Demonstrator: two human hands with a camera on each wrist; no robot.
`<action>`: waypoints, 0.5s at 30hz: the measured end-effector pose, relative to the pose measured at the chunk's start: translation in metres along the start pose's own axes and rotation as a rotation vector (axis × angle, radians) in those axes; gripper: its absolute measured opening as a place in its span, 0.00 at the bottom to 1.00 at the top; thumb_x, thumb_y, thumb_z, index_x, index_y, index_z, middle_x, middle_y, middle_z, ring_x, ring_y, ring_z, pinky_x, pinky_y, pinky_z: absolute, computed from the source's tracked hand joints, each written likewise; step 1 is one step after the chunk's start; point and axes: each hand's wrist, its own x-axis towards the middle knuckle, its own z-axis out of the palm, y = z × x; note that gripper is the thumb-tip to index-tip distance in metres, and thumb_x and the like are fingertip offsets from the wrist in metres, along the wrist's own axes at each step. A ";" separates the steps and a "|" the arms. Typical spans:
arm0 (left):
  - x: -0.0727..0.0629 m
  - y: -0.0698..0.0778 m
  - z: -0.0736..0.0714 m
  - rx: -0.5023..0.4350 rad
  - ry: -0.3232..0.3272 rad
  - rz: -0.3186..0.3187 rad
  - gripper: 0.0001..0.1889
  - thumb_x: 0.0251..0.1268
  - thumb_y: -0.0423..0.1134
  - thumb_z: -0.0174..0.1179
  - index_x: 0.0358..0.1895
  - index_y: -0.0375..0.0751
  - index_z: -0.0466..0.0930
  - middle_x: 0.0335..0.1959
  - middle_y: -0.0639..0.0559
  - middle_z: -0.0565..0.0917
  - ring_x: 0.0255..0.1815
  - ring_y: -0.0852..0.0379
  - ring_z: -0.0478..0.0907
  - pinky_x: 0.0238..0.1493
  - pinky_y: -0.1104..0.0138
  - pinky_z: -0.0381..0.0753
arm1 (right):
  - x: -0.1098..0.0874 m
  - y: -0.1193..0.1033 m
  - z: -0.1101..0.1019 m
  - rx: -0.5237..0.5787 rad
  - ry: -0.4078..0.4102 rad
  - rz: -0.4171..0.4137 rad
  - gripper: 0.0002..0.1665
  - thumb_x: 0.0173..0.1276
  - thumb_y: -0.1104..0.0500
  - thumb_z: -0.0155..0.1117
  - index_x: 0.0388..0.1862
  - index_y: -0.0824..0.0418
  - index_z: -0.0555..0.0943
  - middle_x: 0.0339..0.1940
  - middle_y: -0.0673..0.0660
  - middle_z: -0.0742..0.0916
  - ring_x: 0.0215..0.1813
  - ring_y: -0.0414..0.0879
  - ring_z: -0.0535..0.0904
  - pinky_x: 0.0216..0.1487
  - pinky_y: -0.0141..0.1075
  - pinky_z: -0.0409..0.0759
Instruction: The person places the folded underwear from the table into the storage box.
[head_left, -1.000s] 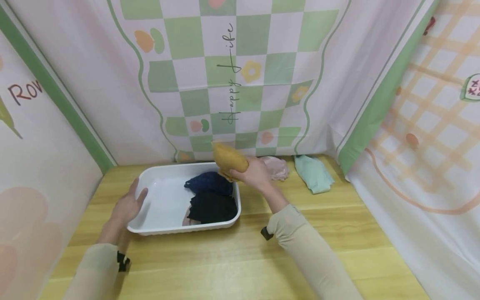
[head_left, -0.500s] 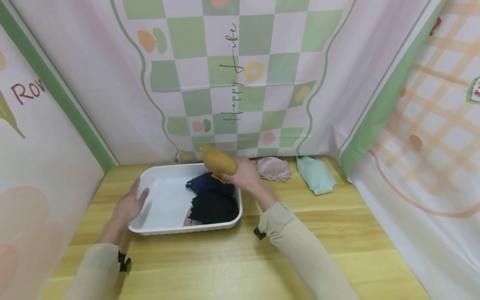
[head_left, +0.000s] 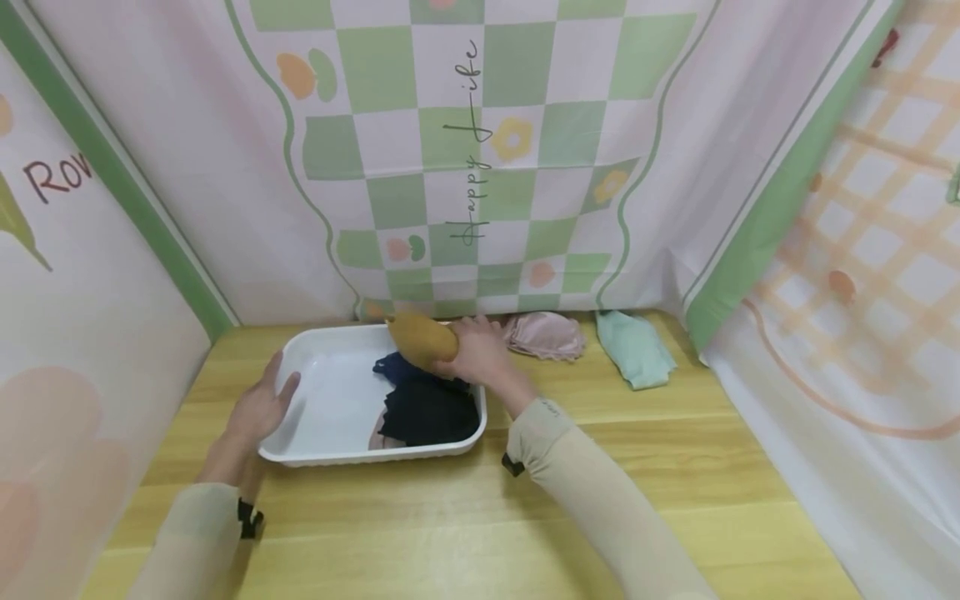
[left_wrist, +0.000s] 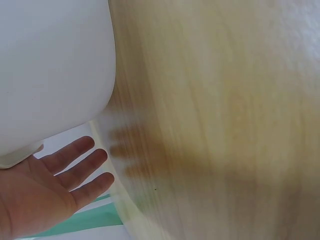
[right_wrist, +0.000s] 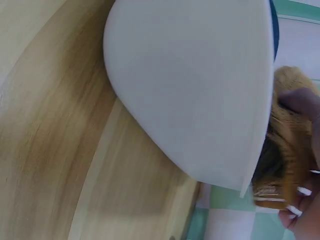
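My right hand point(head_left: 480, 354) holds a folded mustard-yellow piece of underwear point(head_left: 422, 337) over the back right corner of a white tray point(head_left: 322, 383). In the right wrist view, fingers and thumb pinch the mustard underwear point(right_wrist: 287, 135) just beyond the tray wall point(right_wrist: 190, 85). Inside the tray lie a navy garment point(head_left: 393, 367), partly covered from above, and a black one with a scalloped edge point(head_left: 431, 412). A pinkish edge point(head_left: 382, 433) shows beneath the black. At the tray's left end rests my left hand point(head_left: 258, 408), thumb over the rim; its outer fingers point(left_wrist: 82, 167) are straight and spread.
To the right of the tray, near the back of the wooden table point(head_left: 637, 467), lie a pink garment with frilly trim point(head_left: 546, 336) and a mint-green one point(head_left: 636, 350). A printed cloth point(head_left: 510, 167) hangs right behind the table, with more cloth on both sides.
My right hand has moved left and down, bringing the mustard underwear lower over the tray's back right corner, now overlapping the navy garment. The left hand stays on the tray.
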 end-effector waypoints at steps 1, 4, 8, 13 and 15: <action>0.001 0.000 0.000 -0.001 -0.003 -0.003 0.43 0.77 0.67 0.22 0.80 0.41 0.25 0.76 0.22 0.50 0.72 0.19 0.55 0.73 0.34 0.58 | -0.001 0.000 0.001 -0.022 -0.018 -0.002 0.49 0.53 0.25 0.68 0.68 0.49 0.75 0.61 0.53 0.82 0.64 0.53 0.73 0.62 0.53 0.73; 0.001 0.000 0.000 -0.001 -0.008 -0.005 0.43 0.77 0.67 0.22 0.80 0.41 0.26 0.76 0.22 0.50 0.72 0.20 0.55 0.73 0.34 0.58 | -0.003 -0.001 0.004 -0.075 -0.053 -0.013 0.55 0.50 0.21 0.67 0.73 0.47 0.70 0.63 0.53 0.80 0.64 0.54 0.71 0.63 0.52 0.72; 0.001 0.000 -0.001 -0.001 0.000 0.008 0.42 0.78 0.66 0.22 0.80 0.40 0.26 0.76 0.22 0.50 0.72 0.20 0.56 0.73 0.34 0.58 | -0.005 -0.001 0.004 -0.092 -0.028 -0.021 0.57 0.49 0.21 0.68 0.73 0.47 0.70 0.63 0.53 0.81 0.62 0.54 0.71 0.61 0.51 0.72; 0.000 0.000 -0.001 -0.003 0.012 0.020 0.42 0.78 0.66 0.23 0.80 0.40 0.26 0.76 0.21 0.51 0.71 0.19 0.56 0.72 0.33 0.58 | -0.009 -0.002 0.004 -0.093 -0.039 -0.041 0.54 0.51 0.23 0.69 0.73 0.47 0.71 0.68 0.51 0.80 0.61 0.53 0.72 0.62 0.51 0.71; -0.001 -0.001 0.000 0.000 0.009 0.021 0.42 0.78 0.66 0.23 0.80 0.40 0.26 0.76 0.21 0.51 0.71 0.19 0.56 0.72 0.34 0.59 | -0.011 -0.002 0.005 -0.095 -0.060 -0.048 0.54 0.52 0.23 0.68 0.73 0.47 0.70 0.69 0.50 0.79 0.61 0.52 0.72 0.63 0.51 0.70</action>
